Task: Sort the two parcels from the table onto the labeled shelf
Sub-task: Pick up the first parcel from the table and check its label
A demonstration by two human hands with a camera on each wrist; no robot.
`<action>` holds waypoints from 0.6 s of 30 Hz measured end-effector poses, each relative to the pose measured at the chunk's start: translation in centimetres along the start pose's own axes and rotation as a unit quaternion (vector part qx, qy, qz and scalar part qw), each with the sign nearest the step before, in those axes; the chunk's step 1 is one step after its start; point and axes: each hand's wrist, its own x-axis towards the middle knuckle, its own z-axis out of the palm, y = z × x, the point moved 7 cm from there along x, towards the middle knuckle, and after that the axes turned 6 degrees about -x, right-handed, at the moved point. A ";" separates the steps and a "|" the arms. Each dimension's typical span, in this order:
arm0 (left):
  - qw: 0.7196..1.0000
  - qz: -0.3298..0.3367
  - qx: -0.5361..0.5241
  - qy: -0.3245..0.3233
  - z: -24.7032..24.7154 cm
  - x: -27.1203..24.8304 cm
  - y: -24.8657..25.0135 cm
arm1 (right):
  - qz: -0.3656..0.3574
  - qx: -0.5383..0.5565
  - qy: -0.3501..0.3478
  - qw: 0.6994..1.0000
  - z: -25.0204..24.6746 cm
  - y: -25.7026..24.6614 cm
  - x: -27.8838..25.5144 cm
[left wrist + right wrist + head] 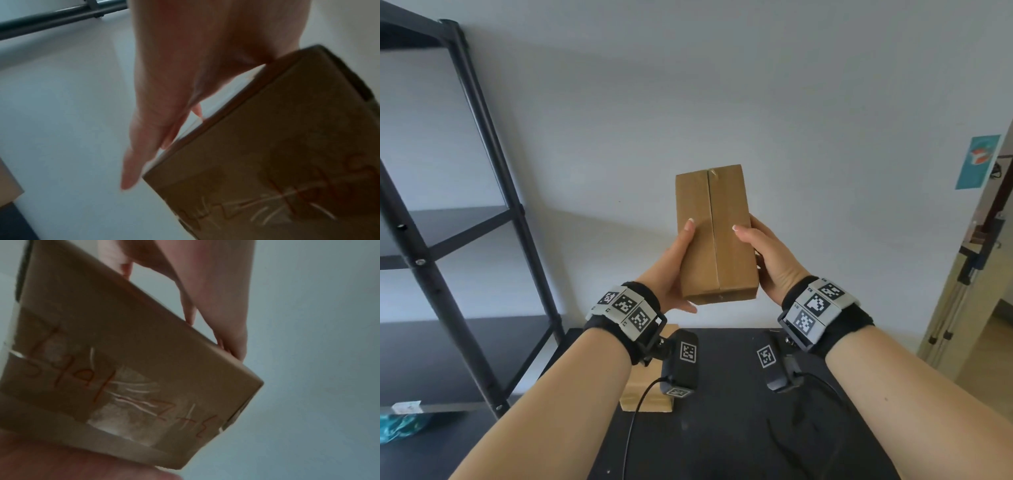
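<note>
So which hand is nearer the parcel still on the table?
Left. The left hand holds the raised parcel almost straight above the table parcel; the right hand holds its far side, further right.
</note>
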 end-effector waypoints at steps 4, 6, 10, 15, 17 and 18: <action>0.999 0.014 -0.020 0.020 -0.9 0.1 0.3 | 0.019 0.012 -0.004 1.000 0.2 0.3 0.0; 0.997 0.054 -0.003 0.050 -1.4 -0.2 1.1 | 0.014 -0.009 0.026 1.000 -0.2 0.2 -0.2; 0.982 0.134 0.057 0.122 -2.7 -0.2 2.0 | -0.054 -0.140 0.143 0.978 -1.3 -0.8 -0.4; 0.963 0.189 0.098 0.166 -3.3 -0.1 2.5 | -0.065 -0.193 0.142 0.969 -0.6 -0.8 0.1; 0.956 0.207 0.114 0.175 -3.3 0.0 2.7 | -0.048 -0.174 0.075 0.981 0.6 -0.4 0.4; 0.951 0.218 0.122 0.181 -3.3 0.0 2.8 | -0.046 -0.170 0.048 0.983 1.2 -0.3 0.4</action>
